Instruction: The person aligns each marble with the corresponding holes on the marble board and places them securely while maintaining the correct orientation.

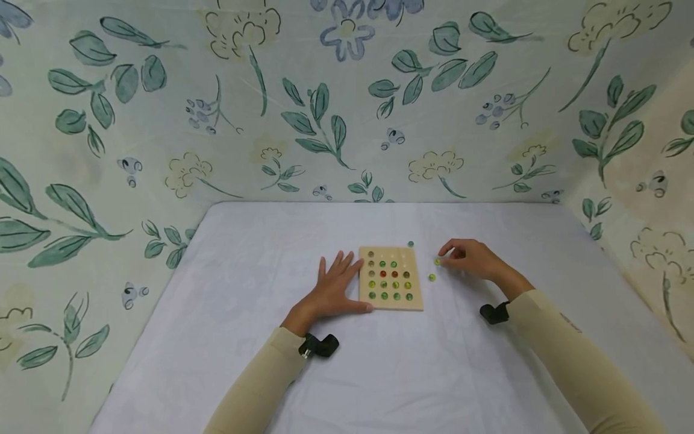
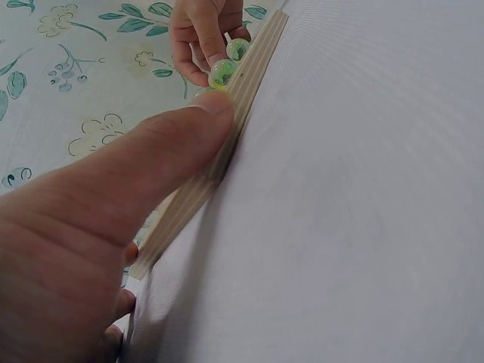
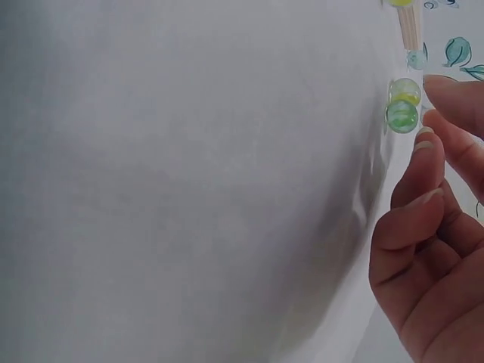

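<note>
A square wooden board (image 1: pixel 418 301) lies on the white-covered table, its rows of hollows mostly filled with green, yellow and red glass marbles. Bare hollows show in its top row and at the right of the second. My left hand (image 1: pixel 337 289) rests at the board's left side with fingers spread, the thumb against the near edge. To the right of the board, my right hand (image 1: pixel 470 258) reaches a yellow-green marble (image 1: pixel 437 262) with its fingertips. In the right wrist view its thumb and forefinger are apart, close beside a yellow marble (image 3: pixel 406 90) and a green marble (image 3: pixel 401 116).
Another yellow-green marble (image 1: pixel 432 277) lies just right of the board. A bluish-green marble (image 1: pixel 410 244) sits by the far right corner. White cloth (image 1: pixel 260 259) covers the table, with floral fabric (image 1: pixel 336 144) hanging behind and at the sides.
</note>
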### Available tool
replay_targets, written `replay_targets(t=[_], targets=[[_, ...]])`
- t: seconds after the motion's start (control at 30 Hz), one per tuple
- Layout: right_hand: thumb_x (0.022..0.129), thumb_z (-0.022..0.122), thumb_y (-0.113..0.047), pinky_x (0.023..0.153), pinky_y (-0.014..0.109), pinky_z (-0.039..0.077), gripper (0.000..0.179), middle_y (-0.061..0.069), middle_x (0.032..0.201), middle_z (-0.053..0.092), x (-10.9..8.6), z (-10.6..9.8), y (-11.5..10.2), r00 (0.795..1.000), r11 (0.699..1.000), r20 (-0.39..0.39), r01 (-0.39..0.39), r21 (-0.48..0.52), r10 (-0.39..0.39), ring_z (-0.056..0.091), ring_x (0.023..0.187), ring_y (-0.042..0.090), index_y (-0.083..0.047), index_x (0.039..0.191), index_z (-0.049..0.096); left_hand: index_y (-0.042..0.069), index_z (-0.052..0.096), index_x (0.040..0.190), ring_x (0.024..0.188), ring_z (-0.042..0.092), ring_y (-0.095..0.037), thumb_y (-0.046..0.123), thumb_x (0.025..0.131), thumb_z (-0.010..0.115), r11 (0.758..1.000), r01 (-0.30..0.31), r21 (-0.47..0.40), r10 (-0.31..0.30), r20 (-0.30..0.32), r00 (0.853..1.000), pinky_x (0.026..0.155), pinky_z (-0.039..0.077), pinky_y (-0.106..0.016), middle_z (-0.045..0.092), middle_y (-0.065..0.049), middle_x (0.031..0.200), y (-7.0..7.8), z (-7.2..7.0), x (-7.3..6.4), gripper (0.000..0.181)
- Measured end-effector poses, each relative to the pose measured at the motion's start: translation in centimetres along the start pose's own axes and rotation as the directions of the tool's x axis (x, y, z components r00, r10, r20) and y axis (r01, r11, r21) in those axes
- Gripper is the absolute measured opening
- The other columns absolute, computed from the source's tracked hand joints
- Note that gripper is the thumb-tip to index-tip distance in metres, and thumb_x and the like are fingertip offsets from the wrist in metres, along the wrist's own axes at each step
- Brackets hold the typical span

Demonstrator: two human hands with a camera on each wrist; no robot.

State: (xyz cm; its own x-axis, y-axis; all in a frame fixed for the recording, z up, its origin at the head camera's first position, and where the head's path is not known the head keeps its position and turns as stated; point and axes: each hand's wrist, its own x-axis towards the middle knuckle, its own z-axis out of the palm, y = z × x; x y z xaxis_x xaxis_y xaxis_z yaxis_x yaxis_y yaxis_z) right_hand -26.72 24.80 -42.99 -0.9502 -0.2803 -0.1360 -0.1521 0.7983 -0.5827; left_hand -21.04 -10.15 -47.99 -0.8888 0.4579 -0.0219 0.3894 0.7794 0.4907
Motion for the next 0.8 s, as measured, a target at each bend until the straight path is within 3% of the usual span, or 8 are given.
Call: replay_targets(t=[0.8], targets=[[0.085, 0.074, -0.018, 0.061, 0.031, 0.041, 0.023, 0.005, 0.080, 0.055, 0.02, 0.42, 0.83, 0.999, 0.999, 0.019, -0.037, -0.017, 0.038, 0.050, 0.073, 0.021, -0.011, 0.105, 0.064, 0.024, 0.019, 0.156, 0.148, -0.007, -0.022, 0.075, 0.070, 0.066, 1.000, 0.006, -0.004, -0.006, -0.003, 1.000, 0.113, -0.016, -0.050, 0.007, -0.003, 0.162, -0.08, 0.23, 0.10, 0.110]])
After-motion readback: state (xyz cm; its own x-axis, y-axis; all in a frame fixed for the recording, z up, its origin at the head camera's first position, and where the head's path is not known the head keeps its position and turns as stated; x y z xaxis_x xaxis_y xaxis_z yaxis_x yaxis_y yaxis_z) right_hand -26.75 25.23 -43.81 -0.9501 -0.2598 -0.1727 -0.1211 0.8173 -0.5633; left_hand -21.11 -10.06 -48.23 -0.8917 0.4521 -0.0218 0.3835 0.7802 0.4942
